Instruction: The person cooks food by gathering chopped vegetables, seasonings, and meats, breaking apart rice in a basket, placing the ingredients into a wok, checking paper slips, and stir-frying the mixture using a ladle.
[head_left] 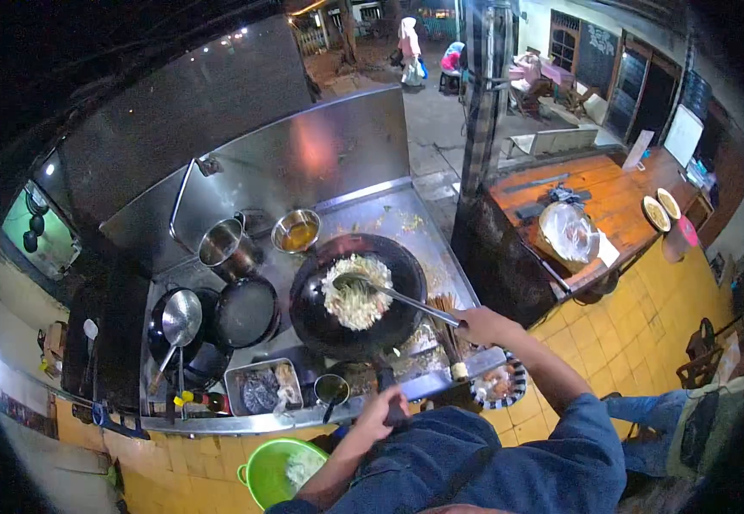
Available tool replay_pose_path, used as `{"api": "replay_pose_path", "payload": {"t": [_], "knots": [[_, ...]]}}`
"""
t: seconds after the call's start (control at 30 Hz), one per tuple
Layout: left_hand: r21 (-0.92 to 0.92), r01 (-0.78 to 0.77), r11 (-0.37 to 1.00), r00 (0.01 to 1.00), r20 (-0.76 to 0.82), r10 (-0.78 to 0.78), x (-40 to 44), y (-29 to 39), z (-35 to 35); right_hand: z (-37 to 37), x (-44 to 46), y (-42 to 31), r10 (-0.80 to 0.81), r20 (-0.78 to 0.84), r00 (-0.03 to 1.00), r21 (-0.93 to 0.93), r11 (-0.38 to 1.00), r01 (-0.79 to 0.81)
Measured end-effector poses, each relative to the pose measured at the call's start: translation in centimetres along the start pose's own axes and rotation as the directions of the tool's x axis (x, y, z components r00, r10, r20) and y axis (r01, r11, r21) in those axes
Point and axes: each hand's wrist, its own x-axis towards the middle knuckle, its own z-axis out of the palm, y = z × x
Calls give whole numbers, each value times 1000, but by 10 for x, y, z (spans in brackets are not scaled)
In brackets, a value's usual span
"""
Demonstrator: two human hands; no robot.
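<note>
A large dark wok (316, 321) sits on the steel stove with a mound of fried rice (359, 310) in it, pale with bits mixed in. My right hand (485, 325) is closed around the end of a long-handled metal ladle (419, 305), whose bowl rests in the rice. At the near side of the wok, my left hand (379, 415) is wrapped around the wok's dark handle (385, 377).
Left of the wok stand a steel pot (220, 244), a bowl of yellowish liquid (295, 231), a dark pan (246, 312) and a skimmer (182, 317). Below is a green basin (260, 471). A wooden table (616, 193) holds plates (656, 214). A person (663, 428) stands at right.
</note>
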Motion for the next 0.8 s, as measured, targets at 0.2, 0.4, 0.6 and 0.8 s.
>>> {"api": "replay_pose_path", "payload": {"t": [0.2,0.4,0.6,0.8], "knots": [[74,-376,924,926,42,374,104,-5,-80,131,94,53,-135,110,985,-351,922,166],[165,-429,888,900,-5,436,132,12,-86,54,119,40,-118,222,968,-373,907,196],[206,-374,905,916,-69,394,135,13,-87,126,115,15,-198,-212,957,-331,936,120],[108,-278,954,935,-196,295,137,22,-83,87,114,22,-105,65,992,-500,857,124]]}}
